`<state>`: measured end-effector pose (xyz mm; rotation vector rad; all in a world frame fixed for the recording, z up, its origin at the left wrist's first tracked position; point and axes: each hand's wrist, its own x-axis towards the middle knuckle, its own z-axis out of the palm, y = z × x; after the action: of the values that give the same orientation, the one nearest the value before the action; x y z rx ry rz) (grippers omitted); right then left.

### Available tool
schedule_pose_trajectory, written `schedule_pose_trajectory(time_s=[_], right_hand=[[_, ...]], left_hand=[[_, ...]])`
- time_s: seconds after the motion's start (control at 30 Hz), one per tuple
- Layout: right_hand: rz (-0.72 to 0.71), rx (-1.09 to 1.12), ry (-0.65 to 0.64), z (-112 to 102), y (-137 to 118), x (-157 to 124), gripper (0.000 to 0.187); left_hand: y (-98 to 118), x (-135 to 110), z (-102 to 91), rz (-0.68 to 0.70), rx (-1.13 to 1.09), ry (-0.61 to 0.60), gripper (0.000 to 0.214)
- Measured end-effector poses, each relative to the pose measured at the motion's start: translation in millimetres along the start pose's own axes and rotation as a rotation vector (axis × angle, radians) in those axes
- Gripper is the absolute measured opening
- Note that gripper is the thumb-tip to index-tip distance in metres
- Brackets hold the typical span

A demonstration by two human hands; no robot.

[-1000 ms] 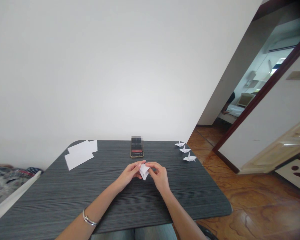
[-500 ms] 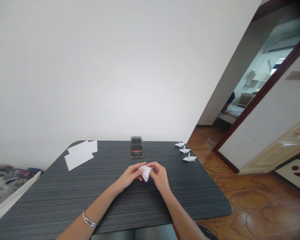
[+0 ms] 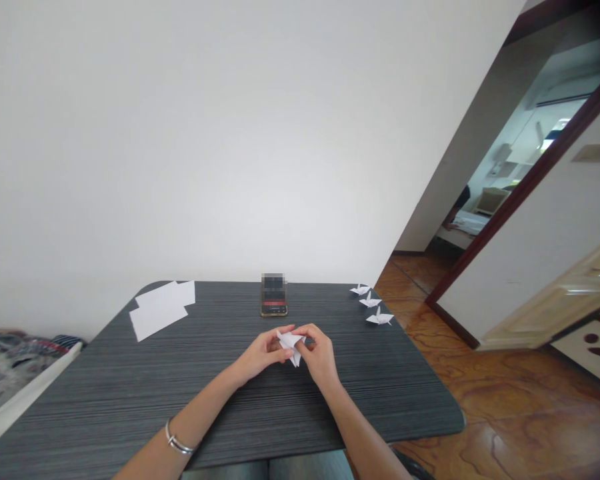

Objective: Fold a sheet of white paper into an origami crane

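A small piece of folded white paper is held between my two hands, just above the dark table. My left hand pinches its left side, thumb on the near face. On the other side, my right hand grips the right edge between thumb and fingers. Pointed flaps stick out at the top and bottom of the paper; the fingertips behind it are partly hidden. At the table's right edge stand three white paper cranes.
Flat white paper sheets lie overlapping at the table's back left. A phone leans near the wall, behind my hands. Beyond the doorway on the right, part of a person shows. Bundled cloth lies left of the table.
The top flap of the folded paper has spread wider, and its lower points show more. My left thumb has shifted lower on the paper. The cranes, sheets and phone stay put.
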<state>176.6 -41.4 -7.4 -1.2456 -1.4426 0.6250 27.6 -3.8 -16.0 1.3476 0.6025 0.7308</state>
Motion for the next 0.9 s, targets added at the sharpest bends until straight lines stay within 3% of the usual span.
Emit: schedule_pose_trajectory(time_s=[0.53,0.73,0.9], right_hand=[[-0.008,-0.009,-0.011,0.3,-3.8,-0.6,0.007],[0.007,-0.018,0.020,1.2,-0.9,-0.8,0.015],[0.041,-0.038,0.005,1.8,2.5,-1.2,0.017]], left_hand=[[7.5,-1.7,4.8,-0.066,-0.078,0.053,0.048],[12.3,-1.2,4.9,0.082,0.086,0.063,0.035],[13.7,-0.9,1.3,0.129,0.133,0.171,0.028]])
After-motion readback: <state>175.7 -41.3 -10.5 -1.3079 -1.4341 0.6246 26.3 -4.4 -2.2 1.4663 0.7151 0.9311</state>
